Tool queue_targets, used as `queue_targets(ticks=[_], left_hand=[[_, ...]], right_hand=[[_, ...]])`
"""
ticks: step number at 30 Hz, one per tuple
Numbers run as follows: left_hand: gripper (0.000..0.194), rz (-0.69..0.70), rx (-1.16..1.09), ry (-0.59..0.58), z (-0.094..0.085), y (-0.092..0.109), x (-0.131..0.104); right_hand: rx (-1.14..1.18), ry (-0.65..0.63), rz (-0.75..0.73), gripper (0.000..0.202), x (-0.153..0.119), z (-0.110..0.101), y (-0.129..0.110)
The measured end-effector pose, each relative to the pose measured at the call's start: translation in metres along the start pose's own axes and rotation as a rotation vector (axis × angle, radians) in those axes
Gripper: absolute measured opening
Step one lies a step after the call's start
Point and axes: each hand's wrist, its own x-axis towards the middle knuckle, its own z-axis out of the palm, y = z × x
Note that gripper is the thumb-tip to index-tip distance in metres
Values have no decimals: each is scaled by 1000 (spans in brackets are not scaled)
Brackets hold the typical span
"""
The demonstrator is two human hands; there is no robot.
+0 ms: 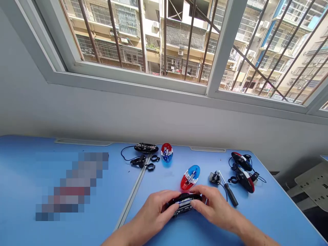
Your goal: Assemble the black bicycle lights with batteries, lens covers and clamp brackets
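A black oval battery housing (pixel 182 212) lies low over the blue table, held between both hands, with silver-and-blue batteries in its open top. My left hand (pixel 160 208) is closed on its left end, the thumb near the batteries. My right hand (pixel 211 204) pinches the right end, its thumb pressed by the battery edge. Just beyond the housing is a translucent red-and-blue oval cover (pixel 190 177). To the right of my right hand lie a screwdriver (pixel 231 194) with a black handle and a small dark part with a cable (pixel 214 177).
Toward the wall are another black oval housing (pixel 146 148), black clamp parts (pixel 139 161) and a second red-and-blue cover (pixel 167 152). Two dark oval units with cables (pixel 244 177) lie at the right. A pixelated patch (pixel 74 186) covers the left. A barred window rises behind.
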Motion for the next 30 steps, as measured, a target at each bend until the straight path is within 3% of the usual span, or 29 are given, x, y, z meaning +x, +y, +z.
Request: queue_targets(ticks=[7, 11, 18, 30], left_hand=[[27, -185, -187, -3, 5, -2, 0], [23, -251, -318, 8, 8, -6, 2], [25, -401, -377, -2, 9, -3, 5], [19, -433, -479, 59, 8, 4, 5]], right_hand=[[87, 52, 161, 19, 2, 17, 7], [-33, 89, 179, 14, 2, 17, 7], [67, 40, 258, 14, 3, 16, 10], [272, 4, 321, 16, 7, 26, 18]])
